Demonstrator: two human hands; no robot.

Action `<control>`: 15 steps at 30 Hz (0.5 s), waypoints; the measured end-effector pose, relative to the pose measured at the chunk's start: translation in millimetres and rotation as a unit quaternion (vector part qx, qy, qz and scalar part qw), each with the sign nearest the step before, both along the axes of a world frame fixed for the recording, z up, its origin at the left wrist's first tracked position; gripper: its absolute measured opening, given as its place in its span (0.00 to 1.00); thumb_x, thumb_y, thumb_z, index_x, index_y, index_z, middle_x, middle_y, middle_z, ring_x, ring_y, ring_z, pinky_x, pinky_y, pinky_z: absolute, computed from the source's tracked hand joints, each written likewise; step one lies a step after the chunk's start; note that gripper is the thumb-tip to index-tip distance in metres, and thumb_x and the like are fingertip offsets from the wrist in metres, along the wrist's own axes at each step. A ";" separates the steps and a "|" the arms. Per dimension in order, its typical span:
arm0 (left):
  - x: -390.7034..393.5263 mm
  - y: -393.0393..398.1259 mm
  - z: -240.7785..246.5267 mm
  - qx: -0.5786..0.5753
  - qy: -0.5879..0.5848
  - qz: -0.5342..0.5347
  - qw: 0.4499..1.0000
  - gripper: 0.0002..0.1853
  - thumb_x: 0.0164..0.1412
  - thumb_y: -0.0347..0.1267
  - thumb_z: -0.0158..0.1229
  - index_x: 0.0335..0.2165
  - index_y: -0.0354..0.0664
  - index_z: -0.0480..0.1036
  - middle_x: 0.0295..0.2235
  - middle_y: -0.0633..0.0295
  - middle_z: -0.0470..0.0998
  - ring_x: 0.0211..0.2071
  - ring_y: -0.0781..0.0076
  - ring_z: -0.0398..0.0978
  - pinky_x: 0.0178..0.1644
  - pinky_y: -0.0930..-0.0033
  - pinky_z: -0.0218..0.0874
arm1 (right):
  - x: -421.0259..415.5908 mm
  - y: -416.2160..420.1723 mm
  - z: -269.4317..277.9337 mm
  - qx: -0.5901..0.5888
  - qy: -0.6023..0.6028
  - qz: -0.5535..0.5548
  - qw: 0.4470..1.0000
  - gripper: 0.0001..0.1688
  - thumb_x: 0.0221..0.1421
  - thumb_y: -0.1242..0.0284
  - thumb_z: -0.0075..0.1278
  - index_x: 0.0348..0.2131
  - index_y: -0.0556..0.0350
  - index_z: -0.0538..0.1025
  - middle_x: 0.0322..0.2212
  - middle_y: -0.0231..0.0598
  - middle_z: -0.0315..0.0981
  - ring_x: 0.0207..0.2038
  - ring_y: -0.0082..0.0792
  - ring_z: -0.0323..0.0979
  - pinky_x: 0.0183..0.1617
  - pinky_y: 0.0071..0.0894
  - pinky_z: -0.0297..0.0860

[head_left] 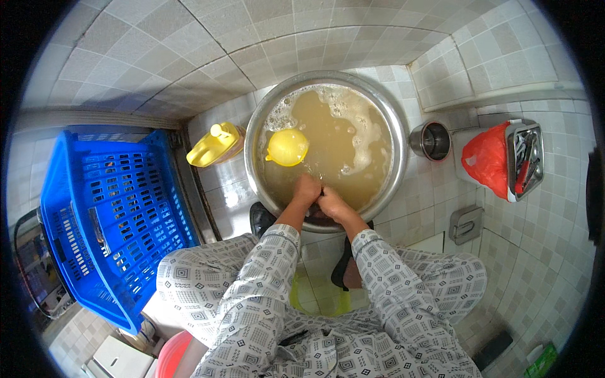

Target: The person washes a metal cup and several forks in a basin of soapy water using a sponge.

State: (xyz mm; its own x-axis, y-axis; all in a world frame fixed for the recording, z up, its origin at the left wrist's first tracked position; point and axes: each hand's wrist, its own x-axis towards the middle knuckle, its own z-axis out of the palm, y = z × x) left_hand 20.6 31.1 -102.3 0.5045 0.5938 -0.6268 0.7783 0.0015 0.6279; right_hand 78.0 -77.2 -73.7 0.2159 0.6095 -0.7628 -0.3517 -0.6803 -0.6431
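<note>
A wide metal basin [399, 156] of cloudy brownish water [326, 141], with foam along its far and right sides, stands on the floor before me. My left hand [308, 188] and my right hand [332, 203] meet as fists over its near side. Both grip a dark wet item [321, 218], apparently cloth, which shows between and below them; its shape is mostly hidden. A yellow round strainer-like bowl [287, 147] floats beyond my left hand, at the left of the water.
Left of the basin are a yellow plastic jug [217, 144] and a large blue plastic crate [137, 203]. To the right stand a small metal pot [430, 141], a red plastic bag [489, 160] and a metal tray of utensils [527, 160]. A tiled wall [302, 47] rises behind.
</note>
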 end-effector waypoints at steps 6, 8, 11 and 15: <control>0.0 19.5 1.7 0.034 -0.002 0.039 0.999 0.21 0.60 0.41 0.57 0.35 0.30 0.78 0.36 0.35 0.78 0.38 0.41 0.79 0.42 0.50 0.68 | 7.5 -5.6 -30.4 -0.043 -0.101 -0.295 0.949 0.19 0.57 0.72 0.50 0.44 0.68 0.72 0.35 0.47 0.76 0.36 0.44 0.75 0.39 0.44 0.73; -4.5 24.5 2.1 0.012 -0.030 0.054 0.998 0.22 0.62 0.43 0.55 0.35 0.30 0.78 0.34 0.37 0.79 0.36 0.42 0.79 0.41 0.50 0.68 | 14.3 -1.8 -40.1 -0.095 -0.352 -0.273 0.890 0.20 0.55 0.70 0.52 0.43 0.68 0.72 0.35 0.52 0.76 0.38 0.51 0.75 0.43 0.48 0.72; -3.4 17.8 35.2 -0.063 -0.029 0.118 0.991 0.25 0.64 0.45 0.53 0.34 0.28 0.78 0.31 0.43 0.80 0.32 0.46 0.79 0.40 0.52 0.68 | 38.1 -4.2 -23.8 -0.138 -0.401 -0.174 0.889 0.21 0.52 0.70 0.55 0.40 0.70 0.74 0.36 0.62 0.75 0.41 0.60 0.75 0.47 0.49 0.70; -9.8 21.7 33.9 -0.201 -0.093 0.205 0.954 0.16 0.66 0.36 0.50 0.36 0.30 0.76 0.31 0.48 0.80 0.29 0.56 0.77 0.37 0.56 0.69 | 61.3 2.4 -18.9 -0.126 -0.498 -0.059 0.856 0.22 0.47 0.68 0.58 0.38 0.71 0.76 0.34 0.64 0.76 0.41 0.63 0.74 0.48 0.50 0.70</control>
State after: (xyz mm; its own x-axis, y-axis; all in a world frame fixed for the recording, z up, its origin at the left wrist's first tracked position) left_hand 10.8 52.8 -68.4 0.4071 0.4961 -0.7669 0.5359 0.5502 0.6404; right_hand 139.3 -74.7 -92.6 0.8837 0.3826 -0.2695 0.2099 -0.8388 -0.5024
